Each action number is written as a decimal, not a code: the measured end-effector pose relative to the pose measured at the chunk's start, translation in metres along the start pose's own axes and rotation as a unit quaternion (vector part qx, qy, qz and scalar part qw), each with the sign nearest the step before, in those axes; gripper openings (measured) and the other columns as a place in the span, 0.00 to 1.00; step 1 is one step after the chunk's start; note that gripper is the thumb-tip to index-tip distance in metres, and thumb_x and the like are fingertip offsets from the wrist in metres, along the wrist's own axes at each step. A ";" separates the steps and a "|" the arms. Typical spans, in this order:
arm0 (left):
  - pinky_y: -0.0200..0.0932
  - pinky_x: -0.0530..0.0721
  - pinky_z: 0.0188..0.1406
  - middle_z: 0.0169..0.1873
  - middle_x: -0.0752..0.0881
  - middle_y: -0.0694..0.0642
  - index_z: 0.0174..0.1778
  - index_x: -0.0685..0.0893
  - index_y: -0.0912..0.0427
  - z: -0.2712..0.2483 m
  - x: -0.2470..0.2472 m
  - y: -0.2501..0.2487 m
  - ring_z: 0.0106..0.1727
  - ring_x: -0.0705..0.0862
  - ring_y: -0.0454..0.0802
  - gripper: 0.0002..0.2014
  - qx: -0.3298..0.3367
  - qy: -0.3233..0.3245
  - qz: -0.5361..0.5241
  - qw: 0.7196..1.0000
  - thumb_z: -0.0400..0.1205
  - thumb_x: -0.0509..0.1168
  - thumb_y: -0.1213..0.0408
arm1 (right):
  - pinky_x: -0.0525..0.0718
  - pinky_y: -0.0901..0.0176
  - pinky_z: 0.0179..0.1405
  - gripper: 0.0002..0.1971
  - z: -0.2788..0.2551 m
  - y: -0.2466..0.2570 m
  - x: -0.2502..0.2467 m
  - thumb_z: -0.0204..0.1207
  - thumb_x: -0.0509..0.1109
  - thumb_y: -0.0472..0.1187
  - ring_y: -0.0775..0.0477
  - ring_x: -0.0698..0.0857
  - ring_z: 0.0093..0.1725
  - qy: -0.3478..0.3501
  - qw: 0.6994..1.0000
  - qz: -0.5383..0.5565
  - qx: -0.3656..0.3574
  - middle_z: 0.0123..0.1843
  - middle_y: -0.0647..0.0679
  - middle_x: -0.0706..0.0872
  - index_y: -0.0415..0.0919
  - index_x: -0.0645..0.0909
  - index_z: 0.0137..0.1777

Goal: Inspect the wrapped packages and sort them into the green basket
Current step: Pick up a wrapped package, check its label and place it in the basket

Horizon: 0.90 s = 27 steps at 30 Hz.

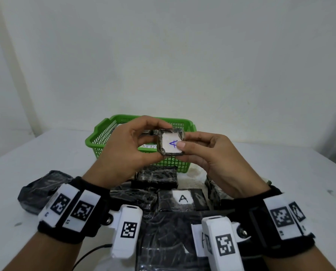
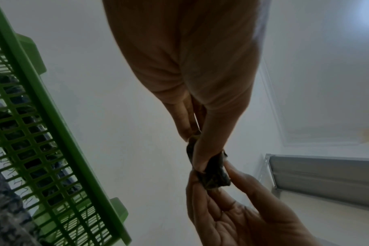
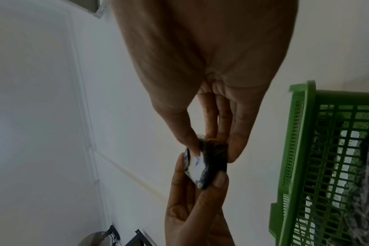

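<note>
Both your hands pinch one small square package: left hand, right hand. Glossy crinkled black wrap, white paper label, blue "A". Green plastic lattice basket just behind the grip.

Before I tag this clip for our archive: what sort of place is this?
Probably a makeshift sorting station in a plain room, not a warehouse: a white table against a bare wall, a green basket, and black-wrapped packages with handwritten labels.
</note>
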<state>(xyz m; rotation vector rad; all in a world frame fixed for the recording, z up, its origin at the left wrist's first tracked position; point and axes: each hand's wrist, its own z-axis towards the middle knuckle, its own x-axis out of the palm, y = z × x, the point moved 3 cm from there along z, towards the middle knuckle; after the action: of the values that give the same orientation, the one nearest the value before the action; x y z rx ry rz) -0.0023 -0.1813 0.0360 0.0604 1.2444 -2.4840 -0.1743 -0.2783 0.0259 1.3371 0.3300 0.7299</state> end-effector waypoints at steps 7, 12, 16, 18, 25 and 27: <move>0.51 0.88 0.65 0.61 0.89 0.54 0.61 0.85 0.57 -0.001 0.007 0.001 0.65 0.90 0.54 0.29 -0.004 0.011 0.009 1.000 0.68 0.80 0.86 | 0.93 0.52 0.54 0.18 -0.002 0.000 0.003 0.72 0.83 0.31 0.40 0.95 0.56 -0.028 0.997 -0.063 -0.041 0.55 0.38 0.95 0.33 0.88 0.62; 0.48 0.84 0.71 0.70 0.85 0.52 0.74 0.81 0.54 -0.002 0.005 0.000 0.74 0.84 0.51 0.33 -0.021 0.044 -0.004 0.999 0.72 0.81 0.69 | 0.91 0.62 0.54 0.18 -0.006 0.011 -0.001 0.68 0.86 0.28 0.51 0.96 0.52 -0.036 0.982 -0.150 -0.112 0.49 0.48 0.97 0.45 0.93 0.55; 0.52 0.89 0.65 0.59 0.92 0.53 0.64 0.88 0.56 -0.001 0.005 0.000 0.62 0.91 0.51 0.22 -0.012 -0.005 0.024 1.000 0.73 0.81 0.67 | 0.91 0.61 0.59 0.22 -0.010 0.016 0.004 0.64 0.88 0.38 0.54 0.95 0.56 -0.014 0.977 -0.172 -0.121 0.53 0.50 0.97 0.45 0.93 0.60; 0.47 0.91 0.61 0.52 0.94 0.52 0.57 0.88 0.55 0.000 0.003 0.001 0.56 0.93 0.49 0.20 -0.015 -0.030 0.008 0.999 0.70 0.81 0.65 | 0.90 0.54 0.66 0.26 -0.008 0.014 0.004 0.65 0.86 0.47 0.53 0.93 0.60 -0.004 0.982 -0.161 -0.094 0.57 0.49 0.96 0.45 0.91 0.64; 0.44 0.89 0.61 0.52 0.93 0.55 0.56 0.87 0.61 -0.002 0.007 0.001 0.58 0.93 0.54 0.20 0.002 -0.006 -0.020 1.000 0.69 0.80 0.70 | 0.88 0.41 0.70 0.17 -0.004 -0.001 0.006 0.78 0.79 0.35 0.37 0.92 0.63 0.025 0.998 -0.060 -0.013 0.60 0.34 0.94 0.32 0.88 0.65; 0.46 0.89 0.62 0.52 0.93 0.55 0.56 0.89 0.60 -0.003 0.007 0.001 0.58 0.92 0.54 0.19 0.009 -0.009 -0.012 1.000 0.69 0.80 0.69 | 0.88 0.42 0.70 0.17 -0.004 -0.002 0.005 0.76 0.81 0.34 0.37 0.93 0.63 0.020 0.997 -0.068 -0.019 0.59 0.34 0.94 0.34 0.89 0.65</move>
<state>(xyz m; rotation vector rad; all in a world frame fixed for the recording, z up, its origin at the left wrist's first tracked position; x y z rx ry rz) -0.0087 -0.1820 0.0322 0.0289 1.2216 -2.5109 -0.1723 -0.2722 0.0244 1.2523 0.4318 0.6466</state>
